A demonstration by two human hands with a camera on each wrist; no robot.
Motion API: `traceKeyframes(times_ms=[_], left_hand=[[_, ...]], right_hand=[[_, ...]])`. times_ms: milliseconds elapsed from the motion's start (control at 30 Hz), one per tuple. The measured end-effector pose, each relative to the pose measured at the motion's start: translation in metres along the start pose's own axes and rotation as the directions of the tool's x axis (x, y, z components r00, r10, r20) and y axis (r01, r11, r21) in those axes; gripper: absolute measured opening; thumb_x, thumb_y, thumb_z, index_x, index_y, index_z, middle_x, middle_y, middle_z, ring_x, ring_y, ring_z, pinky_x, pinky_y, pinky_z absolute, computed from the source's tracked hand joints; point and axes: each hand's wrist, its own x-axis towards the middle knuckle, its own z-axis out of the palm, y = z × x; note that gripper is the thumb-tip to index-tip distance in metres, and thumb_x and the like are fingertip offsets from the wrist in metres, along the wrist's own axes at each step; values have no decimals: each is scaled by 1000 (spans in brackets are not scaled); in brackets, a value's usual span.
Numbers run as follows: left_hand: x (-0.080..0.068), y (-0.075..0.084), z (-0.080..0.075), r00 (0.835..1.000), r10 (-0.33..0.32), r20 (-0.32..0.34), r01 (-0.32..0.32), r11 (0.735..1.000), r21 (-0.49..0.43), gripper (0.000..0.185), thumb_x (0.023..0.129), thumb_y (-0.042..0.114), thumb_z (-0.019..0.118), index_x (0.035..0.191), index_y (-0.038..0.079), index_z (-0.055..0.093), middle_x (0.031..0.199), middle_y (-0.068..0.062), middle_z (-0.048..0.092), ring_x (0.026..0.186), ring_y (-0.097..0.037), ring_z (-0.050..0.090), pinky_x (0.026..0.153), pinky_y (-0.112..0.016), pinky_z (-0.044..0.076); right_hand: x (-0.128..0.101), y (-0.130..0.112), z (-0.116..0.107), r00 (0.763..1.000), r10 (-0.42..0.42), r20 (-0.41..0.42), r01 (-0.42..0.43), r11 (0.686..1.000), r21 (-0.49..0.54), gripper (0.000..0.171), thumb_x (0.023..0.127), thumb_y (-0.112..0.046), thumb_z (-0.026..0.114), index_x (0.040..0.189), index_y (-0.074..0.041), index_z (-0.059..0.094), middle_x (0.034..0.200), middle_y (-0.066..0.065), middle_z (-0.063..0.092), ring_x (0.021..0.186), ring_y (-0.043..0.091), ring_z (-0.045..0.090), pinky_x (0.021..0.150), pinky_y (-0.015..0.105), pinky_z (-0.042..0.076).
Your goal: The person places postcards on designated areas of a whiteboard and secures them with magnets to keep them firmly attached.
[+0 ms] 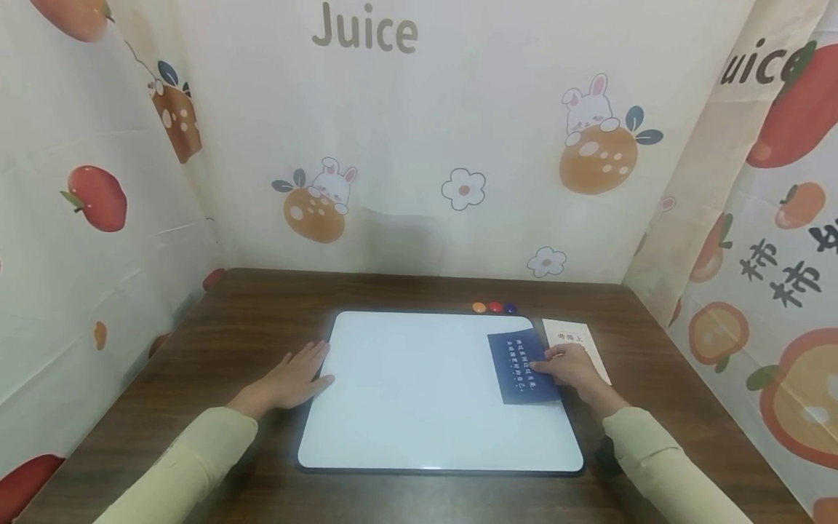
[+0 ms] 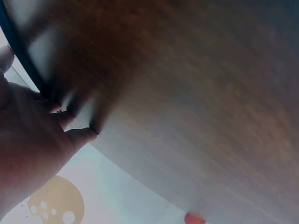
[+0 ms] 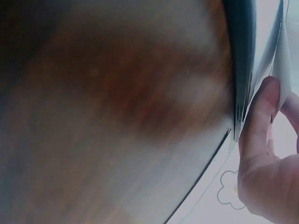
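A white board with a dark rim lies flat on the brown table. My left hand rests flat and open on the table, its fingertips touching the board's left edge; the left wrist view shows the same hand beside the rim. My right hand pinches a dark blue card with white writing at the board's right edge. In the right wrist view the thumb presses against the card's edge. A white card lies on the table under that hand.
Three round magnets, orange, red and blue, sit in a row just behind the board's far right corner. Printed fabric walls close in the table at the back and both sides. Bare wood shows left of the board.
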Motion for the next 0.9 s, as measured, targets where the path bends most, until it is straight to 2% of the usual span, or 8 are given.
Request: traceKeyframes(times_ms=[200,500,700,900], left_hand=[[0,-1,0,1000,2,0,-2,1000,-4,74,99,44,43,149,-5,18,155,-23,14,142,-42,7,108,-65,6],[-5,7,-6,1000,12,4,-12,1000,-4,75,99,46,41,149,-6,18,154,-25,15,141,-44,8,107,-66,6],[-8,14,-11,1000,23,1,-23,999,-23,75,99,46,41,148,-7,19,153,-28,15,140,-46,8,107,-67,6],[-5,6,-6,1000,19,6,-19,1000,-11,76,99,47,40,148,-7,18,154,-26,14,141,-44,7,107,-66,6]], right_hand=[[-3,-4,1,998,-49,-43,47,998,-31,44,79,-17,78,104,13,59,95,23,60,76,27,64,68,37,57],[-4,-5,3,994,-95,-62,87,989,-115,41,77,-17,80,99,12,62,90,20,63,65,21,66,56,29,56],[-5,-6,3,991,-117,-64,107,983,-146,40,77,-18,80,96,12,63,88,19,63,63,20,65,53,27,55],[-7,-7,5,988,-136,-75,120,975,-185,39,76,-19,80,94,11,63,87,20,64,59,19,63,50,25,54]])
